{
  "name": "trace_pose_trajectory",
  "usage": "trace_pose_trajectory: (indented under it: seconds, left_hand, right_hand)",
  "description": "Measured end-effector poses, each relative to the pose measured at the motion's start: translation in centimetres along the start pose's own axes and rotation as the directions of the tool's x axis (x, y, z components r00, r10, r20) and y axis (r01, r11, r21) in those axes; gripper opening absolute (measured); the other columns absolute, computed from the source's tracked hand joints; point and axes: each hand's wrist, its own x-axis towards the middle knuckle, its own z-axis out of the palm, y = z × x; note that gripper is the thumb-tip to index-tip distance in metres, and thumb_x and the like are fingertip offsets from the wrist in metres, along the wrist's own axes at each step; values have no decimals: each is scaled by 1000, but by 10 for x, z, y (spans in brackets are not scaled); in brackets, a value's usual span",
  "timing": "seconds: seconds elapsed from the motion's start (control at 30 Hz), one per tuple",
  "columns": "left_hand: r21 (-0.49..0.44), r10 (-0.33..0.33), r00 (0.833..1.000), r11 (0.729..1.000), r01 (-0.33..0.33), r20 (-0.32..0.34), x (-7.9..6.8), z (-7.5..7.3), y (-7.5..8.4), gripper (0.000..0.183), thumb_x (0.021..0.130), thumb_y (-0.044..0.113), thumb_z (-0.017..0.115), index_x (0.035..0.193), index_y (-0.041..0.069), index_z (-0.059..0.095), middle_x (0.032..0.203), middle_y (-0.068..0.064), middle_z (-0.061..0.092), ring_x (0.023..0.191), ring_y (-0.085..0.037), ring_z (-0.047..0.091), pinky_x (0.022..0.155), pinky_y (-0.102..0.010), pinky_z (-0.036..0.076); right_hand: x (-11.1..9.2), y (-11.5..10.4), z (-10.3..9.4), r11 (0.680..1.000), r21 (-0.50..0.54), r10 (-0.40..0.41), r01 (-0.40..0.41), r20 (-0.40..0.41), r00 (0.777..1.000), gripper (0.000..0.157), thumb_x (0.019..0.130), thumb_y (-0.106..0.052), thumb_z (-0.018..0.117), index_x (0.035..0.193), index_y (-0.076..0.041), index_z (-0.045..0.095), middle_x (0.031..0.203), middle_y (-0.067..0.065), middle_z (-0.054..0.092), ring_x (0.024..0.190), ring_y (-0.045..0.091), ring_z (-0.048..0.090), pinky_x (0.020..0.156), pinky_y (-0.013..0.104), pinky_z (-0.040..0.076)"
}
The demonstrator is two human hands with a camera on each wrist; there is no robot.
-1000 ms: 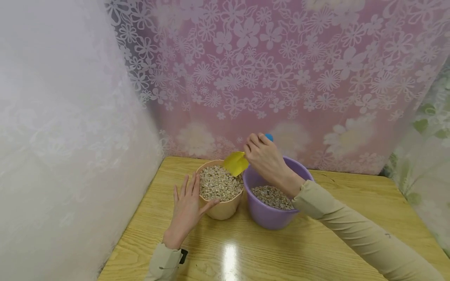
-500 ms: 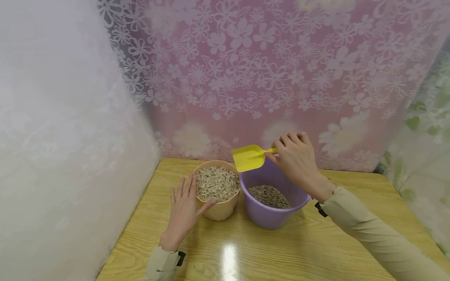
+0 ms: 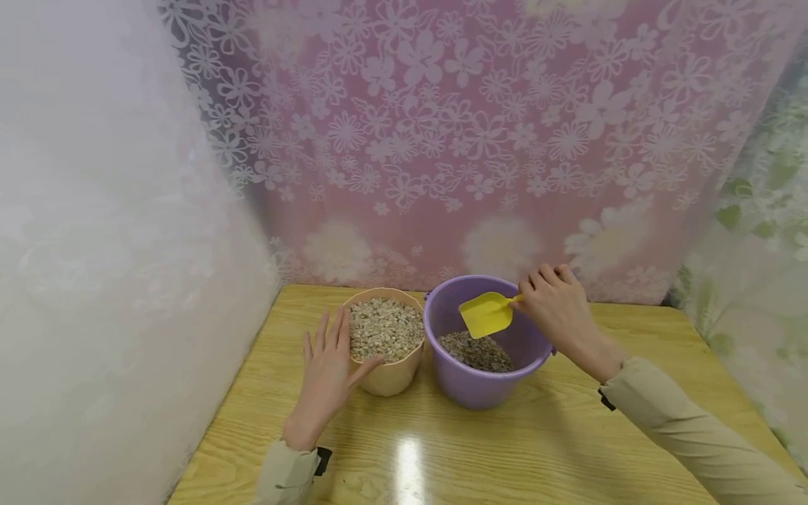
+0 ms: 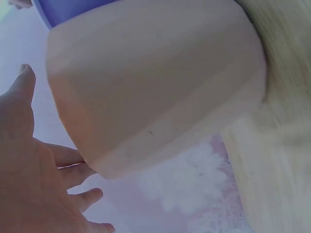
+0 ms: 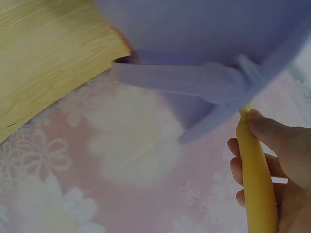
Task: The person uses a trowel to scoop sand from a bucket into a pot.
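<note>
My right hand (image 3: 558, 308) grips the yellow handle (image 5: 257, 179) of a toy shovel. The shovel's yellow blade (image 3: 487, 315) hangs over the opening of a purple bucket (image 3: 476, 389), above a heap of pale gravel (image 3: 476, 352) in its bottom. To the left stands a peach-coloured pot (image 3: 388, 382), filled nearly to the rim with similar gravel (image 3: 386, 330). My left hand (image 3: 327, 375) rests against the pot's near left side, fingers straight and spread, thumb along the front rim. In the left wrist view, fingertips meet the rim of the pot (image 4: 155, 92).
Both containers stand side by side on a wooden table (image 3: 353, 456). A pink flowered curtain (image 3: 410, 140) hangs right behind it, with a whitish sheet (image 3: 126, 245) on the left and a leafy one (image 3: 751, 231) on the right. The bucket's handle (image 5: 175, 77) hangs at its side.
My right hand has carried the shovel from over the pot rightward, then lowered it over the bucket. My left hand keeps its place at the pot. The view has shifted slightly.
</note>
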Motion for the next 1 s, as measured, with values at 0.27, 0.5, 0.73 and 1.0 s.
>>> trace_pose_trajectory:
  seconds: [0.27,0.5,0.73,1.0]
  left_hand:
    - [19,121,992,993,-121,-26,16,1,33,99,92,59,64,158,-3,26,164,-21,27,153,-43,15,118,-71,7]
    - [50,181,983,982,-183,40,28,10,66,97,94,64,56,160,1,25,164,-19,28,153,-41,16,119,-69,11]
    - [45,230,969,971,-235,87,37,29,89,96,95,68,51,161,3,25,166,-13,26,155,-35,13,120,-68,13]
    - [31,227,970,973,-230,91,37,41,91,97,94,71,47,160,3,25,167,-13,20,156,-33,9,120,-67,12]
  right_hand:
    - [-4,-3,22,971,-143,-176,192,117,977,41,79,-30,84,73,-2,55,78,13,57,80,28,46,79,38,41]
    - [0,-7,39,915,-211,-312,345,173,934,13,83,-1,70,74,-6,62,87,10,66,87,27,54,85,36,43]
    - [9,-11,57,862,-269,-387,429,195,901,15,84,-4,70,70,-8,65,82,7,67,87,25,54,88,34,43]
    - [13,-16,70,809,-284,-455,515,252,854,18,85,-11,75,67,-9,72,68,2,66,80,23,50,87,34,41]
